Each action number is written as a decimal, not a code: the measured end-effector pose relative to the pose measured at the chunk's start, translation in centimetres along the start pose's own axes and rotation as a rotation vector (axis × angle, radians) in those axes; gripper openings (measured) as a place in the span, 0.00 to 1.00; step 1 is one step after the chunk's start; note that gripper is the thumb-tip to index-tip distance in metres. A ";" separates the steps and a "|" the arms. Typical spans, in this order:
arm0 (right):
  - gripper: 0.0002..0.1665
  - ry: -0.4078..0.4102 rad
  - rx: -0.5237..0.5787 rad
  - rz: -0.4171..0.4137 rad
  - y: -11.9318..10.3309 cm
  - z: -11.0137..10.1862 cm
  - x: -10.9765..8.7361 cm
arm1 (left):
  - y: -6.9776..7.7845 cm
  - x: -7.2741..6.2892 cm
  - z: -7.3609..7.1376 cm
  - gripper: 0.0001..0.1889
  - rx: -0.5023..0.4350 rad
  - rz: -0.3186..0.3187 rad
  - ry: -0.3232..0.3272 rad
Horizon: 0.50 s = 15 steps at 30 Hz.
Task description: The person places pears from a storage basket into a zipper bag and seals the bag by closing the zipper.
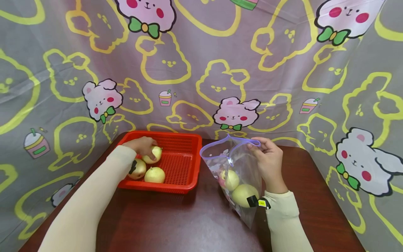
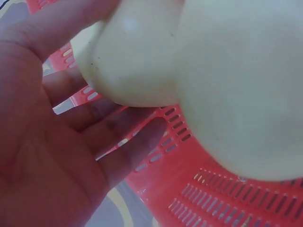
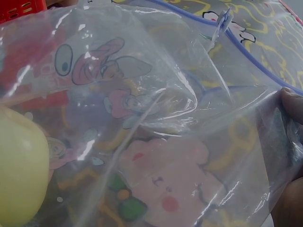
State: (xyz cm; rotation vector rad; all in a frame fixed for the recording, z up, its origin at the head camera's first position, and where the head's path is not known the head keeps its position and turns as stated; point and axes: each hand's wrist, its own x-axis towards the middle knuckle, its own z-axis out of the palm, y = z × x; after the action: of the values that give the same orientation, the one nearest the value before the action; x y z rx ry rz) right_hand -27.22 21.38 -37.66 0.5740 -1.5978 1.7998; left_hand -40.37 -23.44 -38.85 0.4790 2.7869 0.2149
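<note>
My left hand (image 1: pixel 142 145) reaches into a red plastic basket (image 1: pixel 196 157) and grips a pale yellow pear (image 1: pixel 154 154). In the left wrist view the thumb lies over this pear (image 2: pixel 137 56) and the fingers curl beneath it; another pear (image 2: pixel 246 94) fills the right side. Two more pears show in the basket, one in front (image 1: pixel 155 175) and one (image 1: pixel 138 169) partly behind the wrist camera. My right hand (image 1: pixel 271 159) pinches the purple zip rim of a clear printed bag (image 1: pixel 242 157). Its mouth gapes, and a small pear (image 1: pixel 232 180) and a larger one (image 1: pixel 244 194) sit inside.
The basket stands on the left of a dark brown table (image 1: pixel 151 220), close to the back. A grey curtain (image 1: pixel 195 45) with yellow outlines and cartoon bunnies surrounds the table at the back and both sides. A white slider (image 1: pixel 230 161) hangs on the bag's zip.
</note>
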 end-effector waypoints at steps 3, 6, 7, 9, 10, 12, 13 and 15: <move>0.13 -0.001 0.002 -0.004 0.0 0.0 0.0 | -0.4 0.2 0.1 0.42 -0.002 0.006 0.026; 0.13 0.001 0.001 -0.003 0.0 0.1 -0.1 | -0.7 0.2 0.1 0.42 -0.007 0.014 0.059; 0.13 0.002 -0.002 -0.002 0.0 0.1 -0.1 | -0.8 0.1 0.1 0.42 -0.010 0.018 0.071; 0.14 0.003 0.000 -0.001 0.0 0.1 -0.1 | -0.8 -0.1 0.1 0.42 -0.018 0.024 0.091; 0.14 0.003 0.004 0.000 0.1 0.1 -0.2 | -0.9 -0.1 0.1 0.41 -0.029 0.021 0.102; 0.15 0.002 0.005 0.000 0.1 0.1 -0.2 | -0.9 -0.3 0.1 0.41 -0.049 0.015 0.122; 0.15 0.001 0.010 0.000 0.1 0.1 -0.3 | -0.9 -0.4 0.0 0.41 -0.057 0.011 0.130; 0.15 -0.001 0.016 -0.002 0.0 0.1 -0.3 | -0.9 -0.6 0.0 0.41 -0.065 0.003 0.149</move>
State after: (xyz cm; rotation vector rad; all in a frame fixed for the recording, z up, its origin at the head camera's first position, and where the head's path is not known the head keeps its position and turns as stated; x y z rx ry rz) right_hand -27.06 21.20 -37.83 0.5839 -1.5840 1.8123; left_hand -40.08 -24.49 -38.83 0.4698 2.9131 0.3539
